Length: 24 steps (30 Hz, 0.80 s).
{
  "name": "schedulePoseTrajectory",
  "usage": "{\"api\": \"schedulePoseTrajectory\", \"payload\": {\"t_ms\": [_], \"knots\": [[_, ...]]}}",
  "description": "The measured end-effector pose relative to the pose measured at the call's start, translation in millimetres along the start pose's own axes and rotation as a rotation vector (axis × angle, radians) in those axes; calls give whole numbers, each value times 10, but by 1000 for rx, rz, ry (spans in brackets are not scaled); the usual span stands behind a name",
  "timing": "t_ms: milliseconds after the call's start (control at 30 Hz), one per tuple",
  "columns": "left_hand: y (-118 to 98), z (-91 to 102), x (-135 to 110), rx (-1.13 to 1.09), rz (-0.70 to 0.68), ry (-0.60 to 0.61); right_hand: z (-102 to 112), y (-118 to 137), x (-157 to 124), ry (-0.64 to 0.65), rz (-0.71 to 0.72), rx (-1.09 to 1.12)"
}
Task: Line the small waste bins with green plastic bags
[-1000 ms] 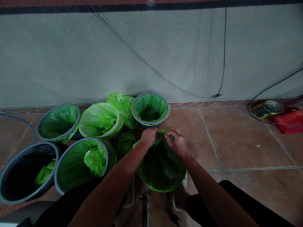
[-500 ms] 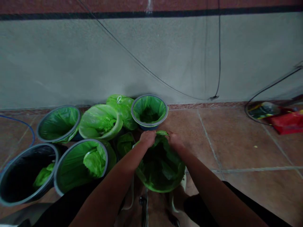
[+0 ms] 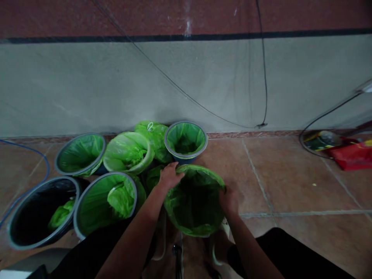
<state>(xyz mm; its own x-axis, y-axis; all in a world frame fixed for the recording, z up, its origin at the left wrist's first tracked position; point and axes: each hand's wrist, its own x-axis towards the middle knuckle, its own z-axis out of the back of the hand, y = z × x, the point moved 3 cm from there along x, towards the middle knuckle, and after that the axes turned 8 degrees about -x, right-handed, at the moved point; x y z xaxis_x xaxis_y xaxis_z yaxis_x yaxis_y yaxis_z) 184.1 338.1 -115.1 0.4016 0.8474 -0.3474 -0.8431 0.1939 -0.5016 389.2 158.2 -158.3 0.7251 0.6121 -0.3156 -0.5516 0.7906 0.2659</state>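
A trash bin with a green bin liner (image 3: 190, 228) folded over its rim stands in front of me, close to my feet. My left hand (image 3: 170, 176) is at the far left of that rim, its thumb and fingers closed on the liner's edge. At the right side of the rim, my right hand (image 3: 228, 200) is closed round the liner's edge, its fingertips partly hidden. The liner hangs open down into the dark inside.
Several lined bins stand to the left, among them a black-lined bin (image 3: 16, 238) and a grey-rimmed bin (image 3: 77, 217). Just beyond is a small lined bin (image 3: 186, 157) beside a tied green bag (image 3: 154, 133). A blue hose (image 3: 46, 164) lies far left, a red bag (image 3: 350, 157) far right.
My hands were close together at the far rim and have moved apart, the right one down along the right side, the left one slightly left. The far rim now lies wide open.
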Motion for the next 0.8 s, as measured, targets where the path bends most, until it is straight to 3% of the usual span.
{"api": "schedulePoseTrajectory", "payload": {"t_ms": [133,233,300,400,533,800], "knots": [[-120,-28,14,-18,-54,-56,73,69,-79,-205,85,64],[-230,-29,72,-17,-100,-75,225,386,90,-289,302,93],[-265,-56,111,21,-131,-54,268,647,257,-222,455,85],[-242,-143,134,108,-198,5,195,949,472,-13,651,-31],[-116,-271,116,213,-216,88,14,1010,605,197,735,-174],[-57,-311,111,231,-121,88,-54,925,665,196,723,-209]]}}
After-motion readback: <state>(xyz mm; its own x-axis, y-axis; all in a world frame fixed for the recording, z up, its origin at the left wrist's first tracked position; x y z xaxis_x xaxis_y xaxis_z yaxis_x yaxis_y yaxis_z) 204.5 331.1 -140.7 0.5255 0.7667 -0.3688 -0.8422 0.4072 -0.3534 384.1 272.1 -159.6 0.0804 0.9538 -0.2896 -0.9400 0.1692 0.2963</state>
